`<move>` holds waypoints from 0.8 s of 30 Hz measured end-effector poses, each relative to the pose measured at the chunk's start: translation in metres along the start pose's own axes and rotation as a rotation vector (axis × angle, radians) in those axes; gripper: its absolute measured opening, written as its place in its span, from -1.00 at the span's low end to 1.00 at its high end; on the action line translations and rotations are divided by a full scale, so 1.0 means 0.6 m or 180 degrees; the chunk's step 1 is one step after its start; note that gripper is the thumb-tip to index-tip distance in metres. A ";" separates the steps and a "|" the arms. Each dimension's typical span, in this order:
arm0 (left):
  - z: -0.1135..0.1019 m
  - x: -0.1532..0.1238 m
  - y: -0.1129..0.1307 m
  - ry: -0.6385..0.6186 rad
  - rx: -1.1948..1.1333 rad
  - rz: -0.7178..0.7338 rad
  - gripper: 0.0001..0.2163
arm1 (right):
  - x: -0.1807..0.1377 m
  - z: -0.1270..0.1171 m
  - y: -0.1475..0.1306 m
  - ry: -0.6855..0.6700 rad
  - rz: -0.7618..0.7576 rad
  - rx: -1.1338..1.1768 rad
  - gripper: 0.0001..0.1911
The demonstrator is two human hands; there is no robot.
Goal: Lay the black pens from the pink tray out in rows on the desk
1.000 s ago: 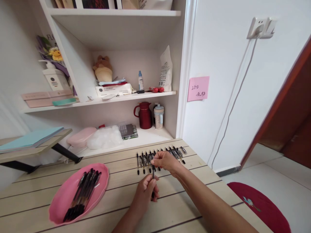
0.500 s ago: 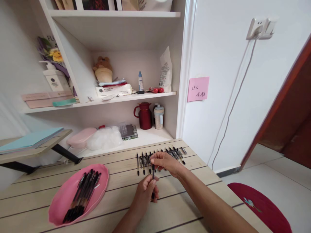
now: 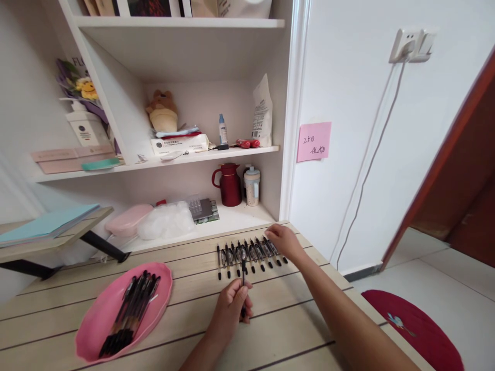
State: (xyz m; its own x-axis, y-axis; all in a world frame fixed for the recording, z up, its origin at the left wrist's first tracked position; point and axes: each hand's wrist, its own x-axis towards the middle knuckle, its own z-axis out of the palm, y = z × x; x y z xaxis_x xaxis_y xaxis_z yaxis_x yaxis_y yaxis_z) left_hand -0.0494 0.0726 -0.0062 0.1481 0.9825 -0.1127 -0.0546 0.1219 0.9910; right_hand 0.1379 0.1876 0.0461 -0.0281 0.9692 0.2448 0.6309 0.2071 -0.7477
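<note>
My left hand (image 3: 232, 305) is closed around a black pen (image 3: 244, 273), held with one end pointing up and away from me. Behind that end lies a row of black pens (image 3: 253, 263) on the table, with clear pen caps (image 3: 252, 252) between them. At the right end of this row is my right hand (image 3: 284, 241), its fingers bent together over the last pens and caps. Whatever its fingertips hold is hidden. More pens (image 3: 133, 309) lie bundled in a pink scalloped dish (image 3: 83, 330) to the left.
Behind the wooden table (image 3: 185, 340) is a white shelf unit (image 3: 216, 219) with a red jug (image 3: 231, 185), a cup (image 3: 252, 185) and a bag of white stuffing (image 3: 166, 220). A small raised stand (image 3: 77, 226) is at the left. A red round seat (image 3: 417, 330) stands right.
My right hand has left the upper end of the held pen and moved right and away to the row's far end. My left hand has stayed in place with the pen.
</note>
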 end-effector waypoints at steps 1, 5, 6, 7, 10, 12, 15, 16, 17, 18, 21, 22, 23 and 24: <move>0.000 0.001 0.000 -0.0014 0.0007 0.0007 -0.71 | 0.009 -0.013 0.021 0.0264 0.0156 -0.0544 -0.79; -0.001 0.004 -0.004 -0.0050 0.0012 -0.0020 -0.71 | 0.023 -0.037 0.100 0.0466 0.0732 -0.1593 -0.72; -0.002 0.004 -0.005 -0.0053 0.0017 -0.0016 -0.72 | 0.023 -0.036 0.114 0.0434 0.0769 -0.1625 -0.72; -0.002 0.004 -0.006 -0.0055 0.0022 -0.0006 -0.72 | 0.022 -0.034 0.124 0.0397 0.0781 -0.1614 -0.72; -0.002 0.004 -0.007 -0.0077 0.0040 -0.0020 -0.72 | 0.019 -0.024 0.141 0.0317 0.0827 -0.1605 -0.77; -0.003 0.003 -0.007 -0.0082 0.0042 -0.0037 -0.73 | 0.018 -0.021 0.145 0.0329 0.0893 -0.1574 -0.76; -0.003 0.003 -0.008 -0.0075 0.0034 -0.0014 -0.75 | 0.021 -0.024 0.146 0.0393 0.1001 -0.1449 -0.77; -0.003 0.003 -0.008 -0.0076 0.0036 -0.0008 -0.75 | 0.023 -0.027 0.144 0.0407 0.1019 -0.1377 -0.78; -0.003 0.003 -0.008 -0.0085 0.0038 -0.0002 -0.75 | 0.025 -0.029 0.142 0.0414 0.1022 -0.1288 -0.80; -0.003 0.003 -0.008 -0.0094 0.0040 0.0004 -0.75 | 0.028 -0.032 0.138 0.0414 0.1014 -0.1181 -0.83; -0.003 0.003 -0.006 -0.0110 0.0051 -0.0014 -0.74 | 0.033 -0.038 0.120 0.0355 0.0939 -0.0724 -0.89; -0.002 0.003 -0.006 -0.0109 0.0055 -0.0027 -0.73 | 0.034 -0.038 0.112 0.0308 0.0904 -0.0517 -0.90; -0.002 0.002 -0.005 -0.0104 0.0059 -0.0037 -0.73 | 0.034 -0.036 0.102 0.0245 0.0865 -0.0285 -0.89; -0.002 0.002 -0.004 -0.0098 0.0064 -0.0039 -0.73 | 0.034 -0.034 0.091 0.0167 0.0821 -0.0035 -0.88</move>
State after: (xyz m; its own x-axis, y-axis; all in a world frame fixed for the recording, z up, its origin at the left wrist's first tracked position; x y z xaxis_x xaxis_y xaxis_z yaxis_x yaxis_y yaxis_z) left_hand -0.0501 0.0737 -0.0088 0.1790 0.9761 -0.1229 -0.0329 0.1308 0.9909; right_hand 0.1876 0.2159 0.0226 0.1748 0.9814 0.0788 0.6204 -0.0476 -0.7828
